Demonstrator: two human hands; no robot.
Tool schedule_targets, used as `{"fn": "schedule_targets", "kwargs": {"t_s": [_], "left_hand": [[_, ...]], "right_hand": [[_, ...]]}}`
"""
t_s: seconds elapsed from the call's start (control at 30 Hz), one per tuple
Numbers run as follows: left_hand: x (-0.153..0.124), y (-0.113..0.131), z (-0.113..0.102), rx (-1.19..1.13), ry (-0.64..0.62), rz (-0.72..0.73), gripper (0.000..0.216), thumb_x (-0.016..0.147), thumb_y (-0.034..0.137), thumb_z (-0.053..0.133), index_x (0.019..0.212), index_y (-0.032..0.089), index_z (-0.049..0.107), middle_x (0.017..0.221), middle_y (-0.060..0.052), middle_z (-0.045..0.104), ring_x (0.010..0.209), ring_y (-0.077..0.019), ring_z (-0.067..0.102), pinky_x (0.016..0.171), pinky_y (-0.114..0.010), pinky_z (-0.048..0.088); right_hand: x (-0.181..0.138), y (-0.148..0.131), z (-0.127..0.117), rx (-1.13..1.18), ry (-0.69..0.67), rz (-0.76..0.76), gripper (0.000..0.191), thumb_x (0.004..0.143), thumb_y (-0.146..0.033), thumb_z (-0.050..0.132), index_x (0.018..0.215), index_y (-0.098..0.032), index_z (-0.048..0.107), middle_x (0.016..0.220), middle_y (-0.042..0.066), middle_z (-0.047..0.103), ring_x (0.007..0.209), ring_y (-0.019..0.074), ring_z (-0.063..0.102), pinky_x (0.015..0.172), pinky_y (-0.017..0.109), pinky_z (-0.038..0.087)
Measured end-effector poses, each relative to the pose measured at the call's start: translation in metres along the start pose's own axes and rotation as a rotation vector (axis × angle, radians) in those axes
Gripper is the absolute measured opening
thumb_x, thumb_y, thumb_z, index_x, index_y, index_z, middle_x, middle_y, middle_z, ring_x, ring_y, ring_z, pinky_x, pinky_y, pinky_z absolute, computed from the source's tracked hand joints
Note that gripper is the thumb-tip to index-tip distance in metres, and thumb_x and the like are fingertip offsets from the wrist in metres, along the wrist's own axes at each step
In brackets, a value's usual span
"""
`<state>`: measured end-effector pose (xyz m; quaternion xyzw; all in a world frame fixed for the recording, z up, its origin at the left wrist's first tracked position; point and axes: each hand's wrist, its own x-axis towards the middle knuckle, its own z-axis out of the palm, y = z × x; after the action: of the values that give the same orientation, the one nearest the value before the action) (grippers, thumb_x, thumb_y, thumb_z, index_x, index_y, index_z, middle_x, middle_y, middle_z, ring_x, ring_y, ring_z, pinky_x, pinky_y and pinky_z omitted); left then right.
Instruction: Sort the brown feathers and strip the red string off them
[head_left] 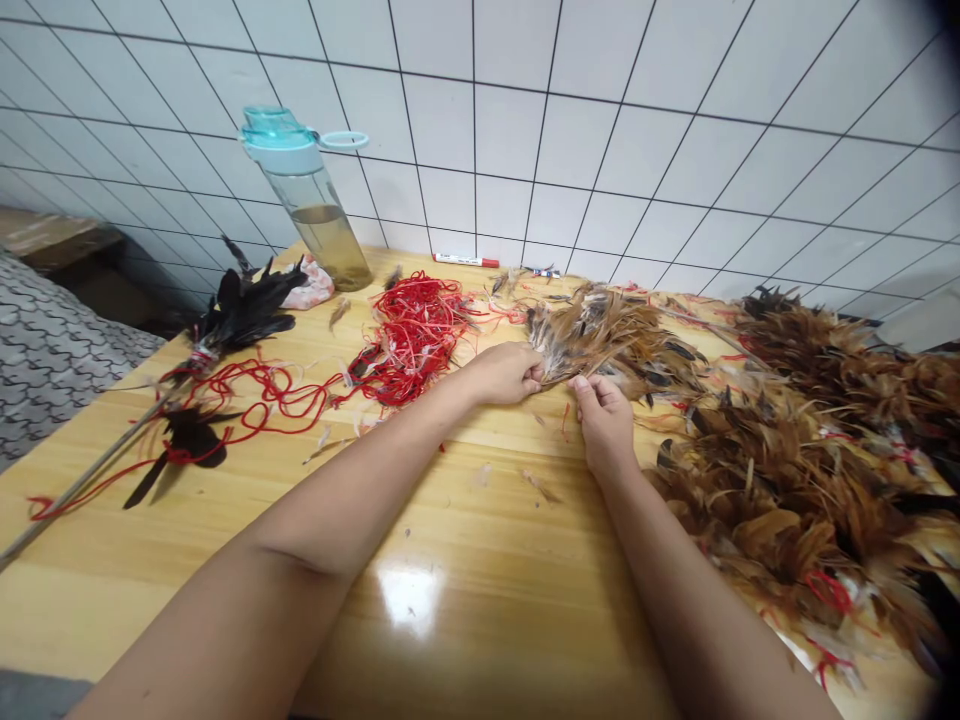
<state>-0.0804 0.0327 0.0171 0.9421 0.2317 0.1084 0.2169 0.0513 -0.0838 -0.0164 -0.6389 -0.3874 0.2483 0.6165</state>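
My left hand (510, 372) is closed, its curled fingers at the pale quill ends of a loose heap of brown feathers (615, 325). Opposite it, my right hand (604, 412) pinches with thumb and forefinger at the near edge of that heap, on what looks like a brown feather. The exact grip of the left fingers is partly hidden. Left of the hands lies a tangled pile of red string (416, 335). Farther left, a thin stick (90, 480) has a bunch of black feathers (251, 305) bound at its end, with red string trailing from it.
A water bottle with a teal lid (322, 225) stands at the back left beside a crumpled cloth (311, 285). A red-and-white marker (465, 261) lies by the tiled wall. Large brown feather bundles (780, 490) cover the right side of the wooden table (480, 620).
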Motion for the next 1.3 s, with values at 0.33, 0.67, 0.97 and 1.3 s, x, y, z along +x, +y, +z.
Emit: {"fn": "schedule_targets", "kwargs": {"t_s": [0.33, 0.67, 0.97, 1.3], "left_hand": [[-0.003, -0.010, -0.016, -0.827, -0.066, -0.061, 0.014, 0.073, 0.026, 0.060, 0.077, 0.013, 0.055, 0.068, 0.001, 0.056, 0.061, -0.0067, 0.051, 0.058, -0.019, 0.037], [-0.006, -0.012, -0.015, -1.254, -0.139, -0.101, 0.024, 0.069, 0.026, 0.070, 0.075, 0.012, 0.051, 0.066, 0.002, 0.055, 0.059, -0.0049, 0.052, 0.056, -0.018, 0.036], [-0.004, -0.007, -0.012, -1.316, -0.045, -0.142, 0.030, 0.065, 0.026, 0.075, 0.075, 0.012, 0.050, 0.066, 0.003, 0.054, 0.058, -0.0040, 0.051, 0.057, -0.018, 0.037], [0.004, 0.007, 0.008, -1.092, -0.027, -0.095, 0.027, 0.066, 0.029, 0.073, 0.074, 0.011, 0.055, 0.066, 0.003, 0.053, 0.061, -0.0051, 0.048, 0.062, -0.020, 0.036]], "right_hand": [[-0.002, -0.001, -0.001, -0.052, 0.001, 0.009, 0.029, 0.077, -0.046, 0.056, 0.076, -0.018, 0.060, 0.053, -0.006, 0.041, 0.052, 0.0107, 0.036, 0.053, 0.025, 0.031], [-0.004, -0.004, 0.002, -0.109, -0.017, 0.002, 0.026, 0.077, -0.043, 0.055, 0.070, -0.019, 0.058, 0.057, -0.003, 0.050, 0.053, 0.0112, 0.042, 0.052, 0.025, 0.035], [-0.005, 0.001, 0.004, -0.119, -0.052, 0.009, 0.027, 0.078, -0.045, 0.055, 0.073, -0.019, 0.060, 0.055, -0.003, 0.051, 0.048, 0.0108, 0.041, 0.046, 0.024, 0.034], [0.000, 0.006, 0.002, -0.084, -0.059, 0.000, 0.028, 0.073, -0.045, 0.059, 0.064, -0.019, 0.056, 0.053, -0.004, 0.047, 0.049, 0.0104, 0.040, 0.047, 0.024, 0.034]]}}
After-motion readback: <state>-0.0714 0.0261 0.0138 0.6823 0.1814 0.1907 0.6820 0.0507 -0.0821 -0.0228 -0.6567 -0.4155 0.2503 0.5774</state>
